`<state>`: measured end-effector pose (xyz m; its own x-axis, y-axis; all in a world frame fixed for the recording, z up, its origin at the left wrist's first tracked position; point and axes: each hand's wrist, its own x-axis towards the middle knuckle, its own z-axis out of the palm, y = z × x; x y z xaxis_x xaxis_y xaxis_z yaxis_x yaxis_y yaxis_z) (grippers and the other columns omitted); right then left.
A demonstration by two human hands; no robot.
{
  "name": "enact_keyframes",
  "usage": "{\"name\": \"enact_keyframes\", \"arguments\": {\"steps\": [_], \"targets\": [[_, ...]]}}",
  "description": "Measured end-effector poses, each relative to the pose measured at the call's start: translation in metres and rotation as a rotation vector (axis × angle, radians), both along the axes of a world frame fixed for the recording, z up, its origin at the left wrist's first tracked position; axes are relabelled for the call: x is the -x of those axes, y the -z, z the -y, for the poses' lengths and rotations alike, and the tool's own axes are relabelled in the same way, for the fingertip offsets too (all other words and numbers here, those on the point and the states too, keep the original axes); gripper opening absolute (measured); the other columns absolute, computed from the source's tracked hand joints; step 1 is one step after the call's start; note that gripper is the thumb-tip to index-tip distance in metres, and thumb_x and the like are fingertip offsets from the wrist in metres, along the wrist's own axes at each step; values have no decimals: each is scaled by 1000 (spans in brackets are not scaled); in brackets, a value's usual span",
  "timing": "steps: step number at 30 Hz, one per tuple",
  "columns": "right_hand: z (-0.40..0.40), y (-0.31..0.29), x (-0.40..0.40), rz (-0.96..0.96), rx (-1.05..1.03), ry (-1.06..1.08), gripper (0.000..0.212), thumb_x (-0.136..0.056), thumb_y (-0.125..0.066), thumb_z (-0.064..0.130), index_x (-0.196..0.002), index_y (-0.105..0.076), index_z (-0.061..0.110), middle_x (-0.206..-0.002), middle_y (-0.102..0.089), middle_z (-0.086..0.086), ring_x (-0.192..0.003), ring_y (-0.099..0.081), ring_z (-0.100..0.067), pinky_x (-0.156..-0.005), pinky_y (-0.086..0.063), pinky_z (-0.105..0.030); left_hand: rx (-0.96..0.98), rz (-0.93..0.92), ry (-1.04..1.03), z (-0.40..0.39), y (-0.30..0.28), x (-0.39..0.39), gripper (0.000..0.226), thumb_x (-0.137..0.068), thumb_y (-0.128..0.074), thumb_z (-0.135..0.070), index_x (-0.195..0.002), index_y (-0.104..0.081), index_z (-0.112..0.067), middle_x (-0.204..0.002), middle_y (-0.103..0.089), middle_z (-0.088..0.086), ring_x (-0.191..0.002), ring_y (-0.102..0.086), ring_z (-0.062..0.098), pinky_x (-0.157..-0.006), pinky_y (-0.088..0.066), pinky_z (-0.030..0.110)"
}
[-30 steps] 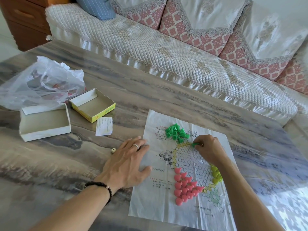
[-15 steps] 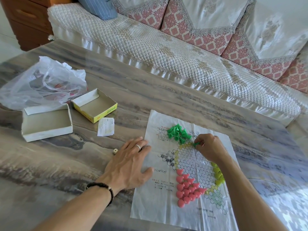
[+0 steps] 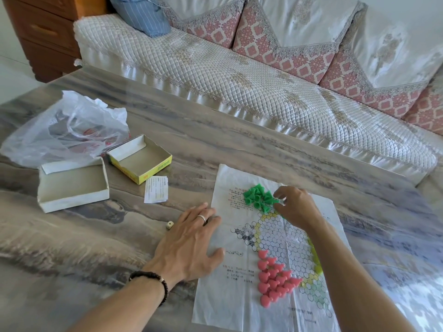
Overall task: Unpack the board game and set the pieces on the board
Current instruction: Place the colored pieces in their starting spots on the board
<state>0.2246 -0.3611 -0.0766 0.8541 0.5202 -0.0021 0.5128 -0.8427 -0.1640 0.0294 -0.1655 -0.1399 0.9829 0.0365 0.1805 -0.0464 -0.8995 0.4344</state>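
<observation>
Since the earlier frame we note our right hand point(image 3: 296, 207) shifted up from the honeycomb grid to the green pieces point(image 3: 257, 197) at frame centre, fingers curled at the pile's right edge, though we cannot tell whether they hold a piece. Our left hand point(image 3: 189, 245) lies flat, fingers spread, pressing the left edge of the paper board point(image 3: 223, 295). We list outward: pink pieces point(image 3: 275, 279) lower centre, die point(image 3: 169, 225), leaflet point(image 3: 156, 192), two open boxes point(image 3: 72, 185) and plastic bag point(image 3: 64, 130) at left.

paper board point(image 3: 230, 295): flat on table, hexagon grid printed; green pieces point(image 3: 257, 198): loose heap at far corner; pink pieces point(image 3: 274, 279): triangle at near corner; yellow pieces point(image 3: 317, 261): right edge
</observation>
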Motion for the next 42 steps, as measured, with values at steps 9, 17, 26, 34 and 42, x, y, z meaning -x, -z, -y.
{"name": "enact_keyframes", "arguments": {"steps": [9, 17, 26, 34, 42], "targets": [[-10, -6, -2, -8, -45, 72, 38, -83, -50, -5, -117, -63, 5, -110, -68, -11, -93, -61, -20, -76, -43, -20, -3, 12, -1, 0, -3, 1, 65, -84, -42, -54, -141, -36, -22, -155, -26, -2, -146, -7, 13, -117, -1, 27], [20, -22, 6, 17, -221, 107, 10, -86, -63, 10, -88, -71, 15, -83, -66, 5, -79, -61, -9, -71, -49, -19, -2, 14, 3, 0, -2, 0, 68, -84, -41, -56, -142, -35, -22, -155, -26, -2, -146, -7, 13, -118, -3, 28], [25, -15, 15, 48, -39, -19, 19, -84, -59, 6, -95, -72, 16, -88, -71, 3, -84, -63, -12, -77, -55, -30, -11, 27, -2, 0, -2, 0, 69, -82, -40, -58, -142, -35, -24, -154, -27, -5, -146, -8, 11, -116, -2, 25], [27, 1, 18, 97, 99, -70, 12, -87, -66, 26, -98, -69, 29, -116, -59, 8, -109, -42, -13, -91, -38, -34, 7, 40, -7, 0, -2, 1, 71, -80, -41, -58, -141, -40, -21, -152, -32, -3, -145, -13, 13, -115, -5, 26], [29, 6, 15, 99, 91, -34, 13, -88, -63, 24, -100, -69, 28, -117, -60, 5, -107, -43, -14, -91, -40, -34, -1, 38, -4, 0, -2, 0, 70, -81, -41, -59, -141, -39, -22, -152, -30, -4, -145, -12, 12, -114, -4, 25]]}}
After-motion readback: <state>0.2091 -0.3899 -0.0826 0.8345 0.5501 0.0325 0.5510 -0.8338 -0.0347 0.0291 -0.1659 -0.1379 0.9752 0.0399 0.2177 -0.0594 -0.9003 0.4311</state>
